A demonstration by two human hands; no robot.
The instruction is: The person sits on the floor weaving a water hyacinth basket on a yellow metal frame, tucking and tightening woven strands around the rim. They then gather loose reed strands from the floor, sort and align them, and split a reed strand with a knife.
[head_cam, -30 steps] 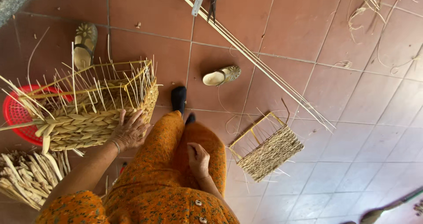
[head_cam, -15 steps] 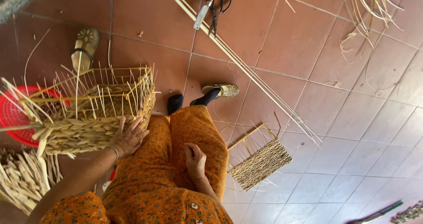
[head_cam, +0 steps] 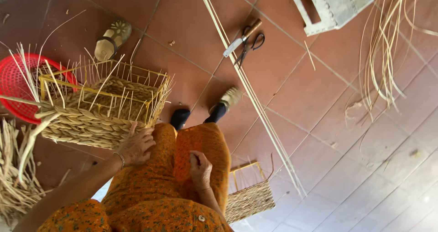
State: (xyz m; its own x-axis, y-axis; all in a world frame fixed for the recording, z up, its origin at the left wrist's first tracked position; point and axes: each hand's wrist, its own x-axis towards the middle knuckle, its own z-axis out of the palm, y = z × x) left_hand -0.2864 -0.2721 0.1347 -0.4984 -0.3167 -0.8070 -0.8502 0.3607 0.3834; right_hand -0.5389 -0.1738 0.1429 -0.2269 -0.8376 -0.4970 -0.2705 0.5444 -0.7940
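A half-woven basket [head_cam: 98,115] with a yellow wire frame and upright straw stakes leans against my left knee. My left hand [head_cam: 136,145], a thin bracelet at the wrist, lies spread against its braided wall and holds it steady. My right hand [head_cam: 200,168] rests on my right thigh, on the orange patterned fabric, with its fingers curled and nothing in them. My feet in dark socks point away from me. One foot is in a woven sandal [head_cam: 228,97].
A red plastic basket [head_cam: 16,83] sits behind the woven one. Loose straw [head_cam: 16,177] is piled at the left. A second sandal [head_cam: 112,38], scissors [head_cam: 246,42], long cane rods [head_cam: 255,104], a grey stool [head_cam: 331,3], loose fibre strands [head_cam: 381,58] and a small woven basket [head_cam: 248,197] lie on the red tile floor.
The view has swung, bringing the scissors and the grey stool into sight. One foot has moved out to the sandal. My left hand stays on the basket and my right hand on my thigh.
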